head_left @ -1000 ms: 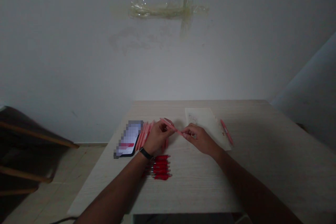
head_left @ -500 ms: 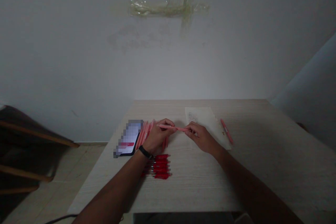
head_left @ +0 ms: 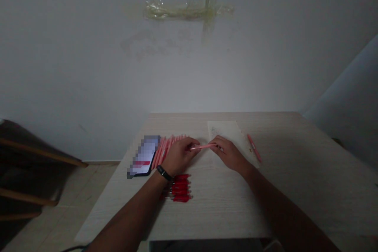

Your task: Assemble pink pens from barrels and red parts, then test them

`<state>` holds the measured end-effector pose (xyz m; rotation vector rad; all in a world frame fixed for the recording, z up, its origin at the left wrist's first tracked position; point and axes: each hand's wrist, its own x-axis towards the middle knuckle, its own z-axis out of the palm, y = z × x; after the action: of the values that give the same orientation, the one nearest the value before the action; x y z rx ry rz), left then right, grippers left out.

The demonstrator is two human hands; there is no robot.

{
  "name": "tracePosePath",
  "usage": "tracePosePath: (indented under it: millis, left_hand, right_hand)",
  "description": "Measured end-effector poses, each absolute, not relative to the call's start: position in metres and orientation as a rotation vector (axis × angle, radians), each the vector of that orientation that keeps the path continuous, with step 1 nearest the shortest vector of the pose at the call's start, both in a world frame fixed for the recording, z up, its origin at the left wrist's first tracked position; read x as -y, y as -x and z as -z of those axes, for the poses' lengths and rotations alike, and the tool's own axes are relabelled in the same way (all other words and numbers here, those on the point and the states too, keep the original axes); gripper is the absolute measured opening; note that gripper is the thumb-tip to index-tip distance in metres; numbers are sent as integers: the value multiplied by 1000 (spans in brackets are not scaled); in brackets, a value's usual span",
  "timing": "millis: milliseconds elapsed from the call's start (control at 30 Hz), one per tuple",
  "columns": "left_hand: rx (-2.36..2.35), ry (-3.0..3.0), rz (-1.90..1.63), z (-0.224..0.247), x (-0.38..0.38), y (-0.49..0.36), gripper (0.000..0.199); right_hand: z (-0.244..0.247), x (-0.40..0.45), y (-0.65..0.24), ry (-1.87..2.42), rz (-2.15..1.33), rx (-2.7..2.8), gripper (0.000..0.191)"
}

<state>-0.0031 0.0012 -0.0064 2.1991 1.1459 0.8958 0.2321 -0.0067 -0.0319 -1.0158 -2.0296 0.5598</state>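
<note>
Between my two hands a pink pen (head_left: pixel 203 147) is held above the table, lying roughly level. My left hand (head_left: pixel 180 153), with a black band at the wrist, is closed on its left end. Fingers of my right hand (head_left: pixel 226 152) pinch the right end. A row of pink pens (head_left: pixel 161 151) lies under and left of my left hand, partly hidden by it. Several red pens (head_left: pixel 181 189) lie stacked side by side nearer the front, just below my left wrist.
A phone (head_left: pixel 147 155) lies left of the pink pens on the wooden table (head_left: pixel 218 212). Behind my right hand is a pale sheet (head_left: pixel 236 136), with one pink pen (head_left: pixel 254 148) along its right edge. A dark chair (head_left: pixel 26 173) stands at the left.
My left hand has shifted slightly right along the held pen, covering its left part. More of the pink row shows behind that hand. My right hand has hardly moved.
</note>
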Motion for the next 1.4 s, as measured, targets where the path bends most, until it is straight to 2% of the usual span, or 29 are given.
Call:
tracePosePath:
  millis: [433,633,1233,1400]
  left_hand:
    - [-1149,-2391,-770,9,-2,5,28]
    - [-1203,-2387,-781,10,-4,8,26]
    - [-1186,-2228,-614,14,-6,6,33]
    - [-1154,-2208,-659,16,-7,4,35]
  right_hand:
    - [22,4,-223,1073,-401,2389,30]
    - [19,-11,-218,1167,-167,2527,36]
    - [41,-7,-218,1248,125,2529,20]
    - [39,-7,-219,1226,33,2498,23]
